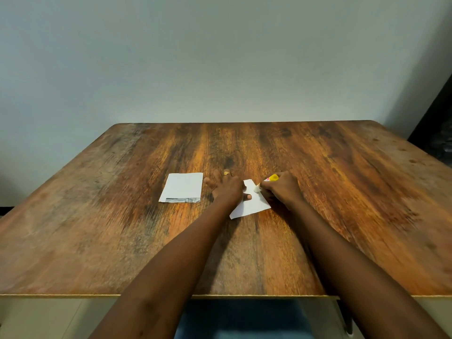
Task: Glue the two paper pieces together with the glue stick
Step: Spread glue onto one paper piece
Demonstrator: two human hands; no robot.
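Observation:
Two white paper pieces lie on the wooden table point(342, 192). One paper piece point(182, 187) lies flat at centre left, with a grey printed strip along its near edge. The other paper piece point(253, 204) lies tilted between my hands. My left hand point(226, 188), with a ring on one finger, presses flat on that piece's left part, fingers spread. My right hand point(281, 189) grips a yellow glue stick point(269, 180), and its pale tip touches the paper's far right edge.
The table's near edge runs across the bottom of the view, and a plain wall stands behind its far edge. A dark object point(437, 133) stands past the far right corner.

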